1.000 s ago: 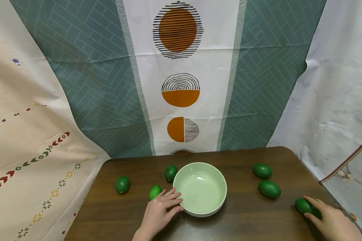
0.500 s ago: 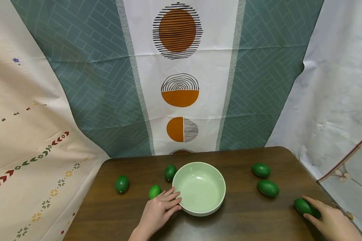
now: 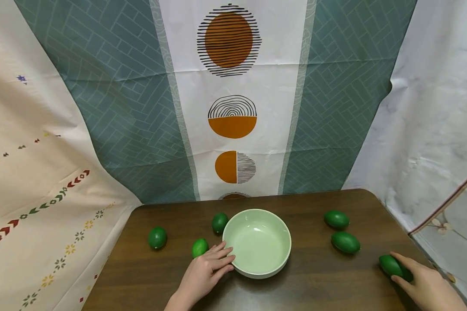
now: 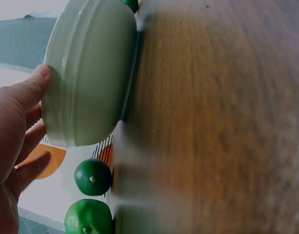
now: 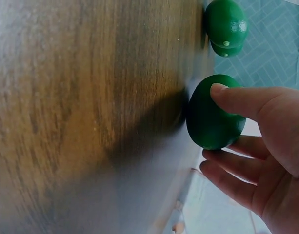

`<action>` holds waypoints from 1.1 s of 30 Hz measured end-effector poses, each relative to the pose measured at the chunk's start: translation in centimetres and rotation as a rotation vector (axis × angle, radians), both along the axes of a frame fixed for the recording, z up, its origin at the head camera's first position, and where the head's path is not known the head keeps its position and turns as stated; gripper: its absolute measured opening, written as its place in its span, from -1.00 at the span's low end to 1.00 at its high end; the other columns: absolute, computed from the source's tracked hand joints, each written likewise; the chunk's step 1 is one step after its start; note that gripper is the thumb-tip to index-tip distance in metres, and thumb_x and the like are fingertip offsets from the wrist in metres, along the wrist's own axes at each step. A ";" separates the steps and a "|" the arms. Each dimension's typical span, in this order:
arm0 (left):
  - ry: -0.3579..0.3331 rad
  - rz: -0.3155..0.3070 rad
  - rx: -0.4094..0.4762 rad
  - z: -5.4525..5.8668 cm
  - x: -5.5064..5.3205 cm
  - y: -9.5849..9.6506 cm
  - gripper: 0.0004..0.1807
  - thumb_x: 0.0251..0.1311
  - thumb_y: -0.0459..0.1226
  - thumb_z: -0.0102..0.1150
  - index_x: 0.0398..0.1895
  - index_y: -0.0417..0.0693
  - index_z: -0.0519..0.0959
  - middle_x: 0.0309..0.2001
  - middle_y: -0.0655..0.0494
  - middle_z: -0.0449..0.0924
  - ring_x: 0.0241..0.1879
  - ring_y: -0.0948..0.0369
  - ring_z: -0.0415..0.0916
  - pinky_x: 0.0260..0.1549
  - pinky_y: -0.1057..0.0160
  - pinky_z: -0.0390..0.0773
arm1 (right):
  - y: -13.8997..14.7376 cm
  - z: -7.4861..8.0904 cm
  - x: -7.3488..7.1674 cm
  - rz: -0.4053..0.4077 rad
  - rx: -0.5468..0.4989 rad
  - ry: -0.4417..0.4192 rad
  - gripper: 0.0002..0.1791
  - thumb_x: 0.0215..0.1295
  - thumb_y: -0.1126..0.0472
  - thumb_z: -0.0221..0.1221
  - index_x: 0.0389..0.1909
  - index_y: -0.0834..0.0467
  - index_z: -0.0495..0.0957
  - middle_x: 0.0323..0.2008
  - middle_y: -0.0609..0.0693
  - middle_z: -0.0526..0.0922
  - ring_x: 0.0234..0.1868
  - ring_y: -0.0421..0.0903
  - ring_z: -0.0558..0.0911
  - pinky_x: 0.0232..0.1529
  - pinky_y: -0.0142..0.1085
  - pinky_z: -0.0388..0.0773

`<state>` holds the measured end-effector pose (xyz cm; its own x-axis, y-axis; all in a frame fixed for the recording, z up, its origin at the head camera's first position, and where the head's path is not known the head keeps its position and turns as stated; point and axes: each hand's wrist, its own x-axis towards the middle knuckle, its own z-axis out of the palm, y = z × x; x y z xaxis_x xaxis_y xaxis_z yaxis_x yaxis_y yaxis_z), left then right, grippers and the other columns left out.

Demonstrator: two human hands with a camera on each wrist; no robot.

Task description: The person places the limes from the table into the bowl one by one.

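A pale green bowl stands mid-table, with nothing in it. My left hand is at its left side, fingers fairly straight, fingertips touching the rim; the thumb meets the rim's edge in the left wrist view. At the table's right side, my right hand grips a dark green lime between thumb and fingers. That lime looks to be on or just at the tabletop; the hand covers part of it. Beyond it lie two more dark limes, one nearer and one farther.
Left of the bowl are a brighter green lime, partly behind my left hand, a dark lime close beside the bowl, and another lime farther left. Patterned cloth hangs behind the brown wooden table.
The view shifts very slightly. Both hands, the bowl and the limes keep their places.
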<state>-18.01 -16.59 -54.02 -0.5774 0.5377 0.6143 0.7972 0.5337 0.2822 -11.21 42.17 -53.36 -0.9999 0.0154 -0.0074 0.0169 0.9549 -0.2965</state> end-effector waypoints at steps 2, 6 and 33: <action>0.017 -0.020 -0.009 -0.1 -0.1 0.0 -0.60 0.19 -0.21 0.59 0.11 0.01 0.82 0.20 0.06 0.74 0.33 0.00 0.61 0.23 -0.16 0.63 | 0.0 0.0 0.0 0.003 0.001 0.004 -0.13 0.13 0.14 0.59 0.33 0.50 0.42 -0.04 0.59 0.62 -0.43 0.14 0.72 -0.47 0.03 0.69; 0.055 -0.058 -0.041 -0.1 -0.4 -0.1 -0.59 0.22 -0.19 0.57 0.14 -0.03 0.81 0.22 0.00 0.73 0.33 -0.03 0.60 0.31 -0.13 0.58 | 0.0 -0.1 0.0 0.005 0.008 -0.002 -0.13 0.13 0.14 0.59 0.33 0.50 0.42 -0.03 0.60 0.61 -0.43 0.15 0.72 -0.47 0.04 0.70; 0.108 -0.160 -0.101 0.9 -1.1 0.5 -0.68 0.19 -0.22 0.59 0.01 -0.03 0.85 0.02 0.10 0.82 0.17 0.11 0.73 0.23 0.09 0.65 | -0.6 0.1 0.6 -0.014 -0.031 0.026 -0.15 0.16 0.13 0.58 0.35 0.46 0.44 -0.09 0.51 0.67 -0.52 -0.04 0.64 -0.52 -0.10 0.61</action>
